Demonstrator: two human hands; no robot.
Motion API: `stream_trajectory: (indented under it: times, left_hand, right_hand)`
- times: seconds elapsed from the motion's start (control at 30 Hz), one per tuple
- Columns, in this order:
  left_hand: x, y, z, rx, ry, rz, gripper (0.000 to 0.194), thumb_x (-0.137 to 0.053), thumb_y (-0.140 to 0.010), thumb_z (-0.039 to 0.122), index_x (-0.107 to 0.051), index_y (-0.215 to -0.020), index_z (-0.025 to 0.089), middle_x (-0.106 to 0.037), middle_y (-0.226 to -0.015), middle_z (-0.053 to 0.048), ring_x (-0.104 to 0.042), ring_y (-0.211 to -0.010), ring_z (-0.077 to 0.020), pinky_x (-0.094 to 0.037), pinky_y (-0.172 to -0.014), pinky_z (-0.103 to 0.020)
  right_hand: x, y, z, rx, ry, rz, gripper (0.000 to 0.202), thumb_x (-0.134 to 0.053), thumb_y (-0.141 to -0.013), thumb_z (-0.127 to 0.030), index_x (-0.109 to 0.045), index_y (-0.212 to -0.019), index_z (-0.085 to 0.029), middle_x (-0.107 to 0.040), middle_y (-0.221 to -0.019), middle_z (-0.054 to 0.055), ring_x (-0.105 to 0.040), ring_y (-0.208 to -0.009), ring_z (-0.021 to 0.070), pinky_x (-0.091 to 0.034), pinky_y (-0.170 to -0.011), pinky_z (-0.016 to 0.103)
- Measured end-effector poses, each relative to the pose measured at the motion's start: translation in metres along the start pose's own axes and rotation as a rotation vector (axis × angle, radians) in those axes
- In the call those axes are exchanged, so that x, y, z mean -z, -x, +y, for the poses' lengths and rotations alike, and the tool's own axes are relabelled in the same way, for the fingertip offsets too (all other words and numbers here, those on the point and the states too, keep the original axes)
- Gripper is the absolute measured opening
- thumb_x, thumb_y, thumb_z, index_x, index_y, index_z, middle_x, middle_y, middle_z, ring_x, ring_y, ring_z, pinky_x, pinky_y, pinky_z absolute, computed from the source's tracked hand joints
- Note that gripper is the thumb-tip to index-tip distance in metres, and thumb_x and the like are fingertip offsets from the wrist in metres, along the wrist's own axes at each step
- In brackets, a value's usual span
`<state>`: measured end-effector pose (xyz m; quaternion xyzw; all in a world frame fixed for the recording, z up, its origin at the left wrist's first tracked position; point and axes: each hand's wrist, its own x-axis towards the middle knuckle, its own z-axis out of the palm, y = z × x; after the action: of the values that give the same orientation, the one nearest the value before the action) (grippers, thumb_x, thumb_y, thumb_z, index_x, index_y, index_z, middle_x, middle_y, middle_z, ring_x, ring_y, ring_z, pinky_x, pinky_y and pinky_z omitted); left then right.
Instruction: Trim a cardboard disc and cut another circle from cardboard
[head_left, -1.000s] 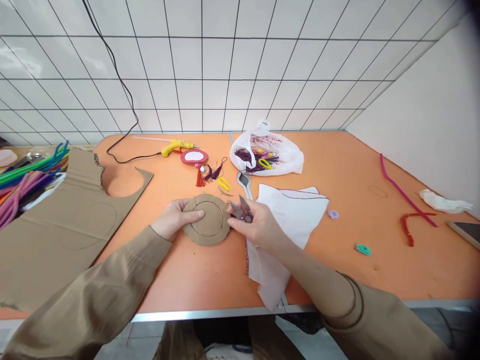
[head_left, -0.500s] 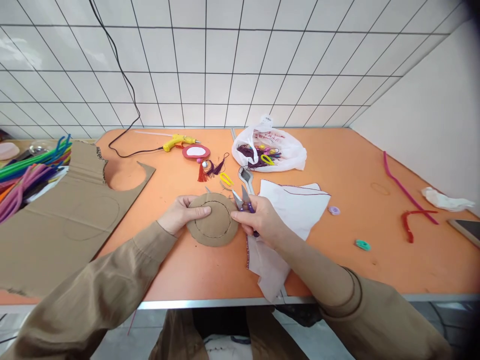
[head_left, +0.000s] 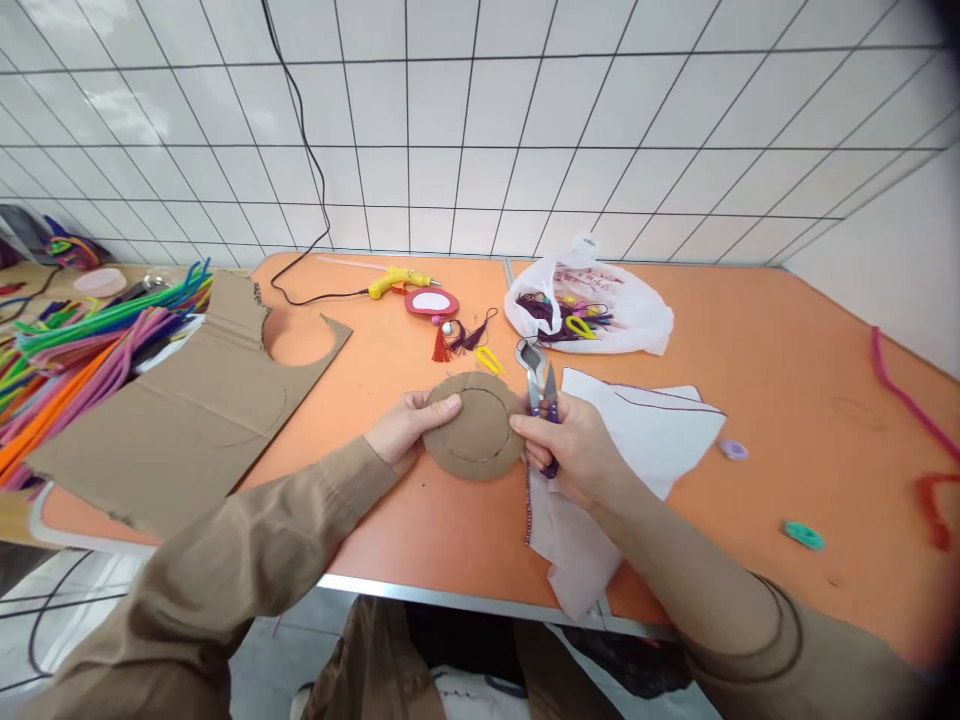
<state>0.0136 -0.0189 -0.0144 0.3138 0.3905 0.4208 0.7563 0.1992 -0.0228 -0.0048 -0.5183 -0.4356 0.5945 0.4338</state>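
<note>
A round cardboard disc [head_left: 478,428] is held above the front of the table, with a smaller circle cut or scored inside its rim. My left hand [head_left: 409,425] grips its left edge, thumb on top and fingers underneath. In my right hand [head_left: 574,440] is a pair of scissors [head_left: 553,388] with purple handles, blades pointing away from me and slightly apart. The right thumb also rests on the disc's right edge. White cloth [head_left: 652,430] with dark stitched edging lies under and beside my right hand.
A large cardboard sheet [head_left: 187,410] with a rounded cutout lies left, beside colourful pipe cleaners [head_left: 97,370]. Behind are a yellow glue gun [head_left: 397,281], a red oval piece [head_left: 432,303], tassels [head_left: 441,345], a yellow loop [head_left: 490,360] and a plastic bag [head_left: 630,300]. A teal item [head_left: 803,535] lies right.
The view has swung left, so everything sits further right in the picture. Both hands still hold the disc, and the scissors stay in my right hand.
</note>
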Motion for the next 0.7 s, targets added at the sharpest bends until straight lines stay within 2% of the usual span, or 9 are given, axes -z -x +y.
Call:
stream_trajectory:
  times: [0.1, 0.2, 0.33, 0.47, 0.57, 0.7]
  left_hand:
    - [-0.0012, -0.0004, -0.0039, -0.021, -0.002, 0.021, 0.047, -0.089, -0.053, 0.037, -0.076, -0.089, 0.010, -0.076, -0.089, -0.013, -0.070, -0.085, -0.0245, -0.052, -0.085, -0.035]
    - [-0.0009, -0.0010, -0.0054, -0.039, 0.013, 0.050, 0.047, -0.089, -0.053, 0.036, -0.076, -0.088, 0.008, -0.076, -0.089, -0.014, -0.070, -0.087, -0.0270, -0.051, -0.088, -0.038]
    - [0.0011, -0.0011, -0.0038, -0.029, 0.051, 0.048, 0.043, -0.090, -0.051, 0.034, -0.076, -0.083, 0.010, -0.077, -0.085, -0.013, -0.071, -0.083, -0.0259, -0.051, -0.088, -0.039]
    - [0.0012, -0.0010, -0.0044, -0.032, 0.067, 0.048, 0.044, -0.091, -0.048, 0.034, -0.076, -0.082, 0.010, -0.076, -0.082, -0.012, -0.070, -0.079, -0.0240, -0.052, -0.085, -0.037]
    - [-0.0003, -0.0008, -0.0064, -0.060, 0.059, 0.025, 0.046, -0.090, -0.049, 0.037, -0.076, -0.084, 0.010, -0.076, -0.084, -0.013, -0.070, -0.084, -0.0254, -0.051, -0.084, -0.036]
    - [-0.0006, -0.0004, -0.0080, -0.075, -0.076, -0.003, 0.049, -0.088, -0.051, 0.045, -0.075, -0.083, 0.010, -0.075, -0.077, -0.011, -0.068, -0.068, -0.0191, -0.051, -0.058, -0.027]
  right_hand:
    - [0.0012, -0.0002, 0.0002, 0.012, -0.060, 0.029, 0.022, -0.069, -0.060, -0.026, -0.050, -0.071, -0.020, -0.040, -0.033, -0.010, -0.030, -0.032, 0.0062, -0.025, -0.036, 0.022]
    - [0.0028, 0.0002, 0.0021, -0.002, -0.067, -0.035, 0.028, -0.071, -0.063, -0.030, -0.044, -0.061, -0.021, -0.042, -0.034, -0.007, -0.033, -0.034, 0.0069, -0.027, -0.038, 0.023]
    - [0.0039, 0.0016, 0.0045, -0.010, -0.059, -0.093, 0.033, -0.072, -0.065, -0.033, -0.043, -0.055, -0.020, -0.043, -0.035, -0.005, -0.035, -0.035, 0.0070, -0.026, -0.038, 0.023]
    - [0.0029, 0.0028, 0.0034, 0.002, -0.083, -0.068, 0.034, -0.074, -0.062, -0.031, -0.043, -0.053, -0.021, -0.042, -0.034, -0.006, -0.034, -0.034, 0.0070, -0.026, -0.038, 0.023]
    - [0.0017, 0.0022, 0.0026, 0.009, -0.116, -0.036, 0.030, -0.075, -0.060, -0.029, -0.046, -0.057, -0.021, -0.041, -0.034, -0.007, -0.033, -0.034, 0.0071, -0.026, -0.037, 0.023]
    - [0.0010, -0.0015, 0.0045, 0.008, -0.168, 0.006, 0.030, -0.073, -0.061, -0.028, -0.044, -0.058, -0.021, -0.040, -0.034, -0.007, -0.033, -0.034, 0.0068, -0.027, -0.037, 0.023]
